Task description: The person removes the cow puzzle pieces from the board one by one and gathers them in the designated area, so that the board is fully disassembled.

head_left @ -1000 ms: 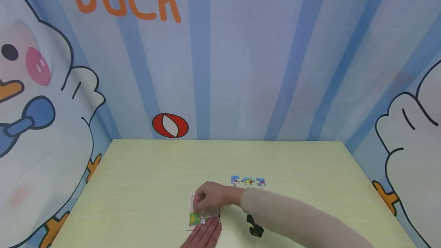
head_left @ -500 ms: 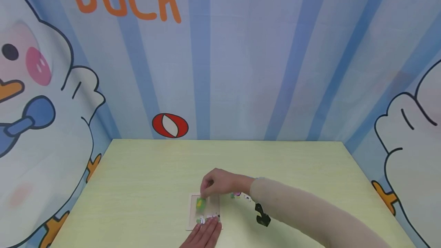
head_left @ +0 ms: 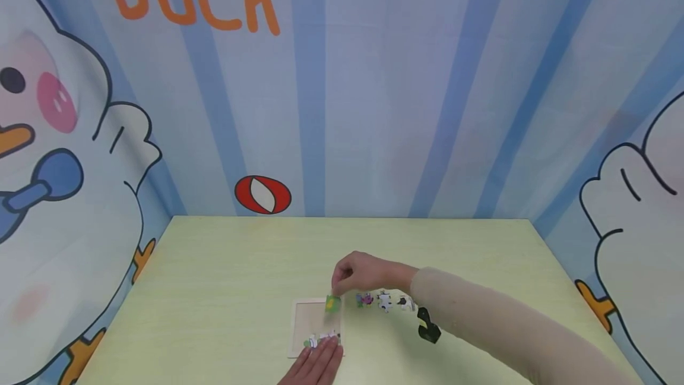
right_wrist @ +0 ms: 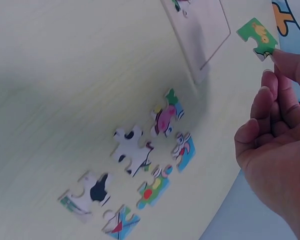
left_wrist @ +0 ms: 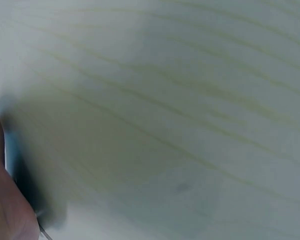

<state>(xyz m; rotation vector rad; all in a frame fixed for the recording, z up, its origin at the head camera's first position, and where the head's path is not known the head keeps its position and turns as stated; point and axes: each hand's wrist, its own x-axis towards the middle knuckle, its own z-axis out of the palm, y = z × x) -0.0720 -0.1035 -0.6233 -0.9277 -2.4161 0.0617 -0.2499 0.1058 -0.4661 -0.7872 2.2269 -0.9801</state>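
Pinched between my right hand's [head_left: 361, 272] thumb and finger is a green puzzle piece [head_left: 332, 303] with a yellow figure on it. It hangs over the upper right corner of the shallow puzzle tray [head_left: 310, 316]. In the right wrist view the same green piece [right_wrist: 264, 36] shows a notch on one side. My left hand [head_left: 315, 364] rests with straight fingers on the tray's lower edge, touching a row of white and pink puzzle pieces [head_left: 314, 341] and partly hiding them. The left wrist view catches only a sliver of the left hand [left_wrist: 10, 205].
Several loose puzzle pieces lie right of the tray, among them a pink one [right_wrist: 165, 120], a black-and-white one [right_wrist: 132, 150] and one with a red dot [right_wrist: 154, 187]. A black object [head_left: 428, 327] hangs at the right sleeve [head_left: 470, 308].
My right hand has lifted the green piece from the tray's lower left and carried it up and right to the upper right corner. The left hand stays in place.
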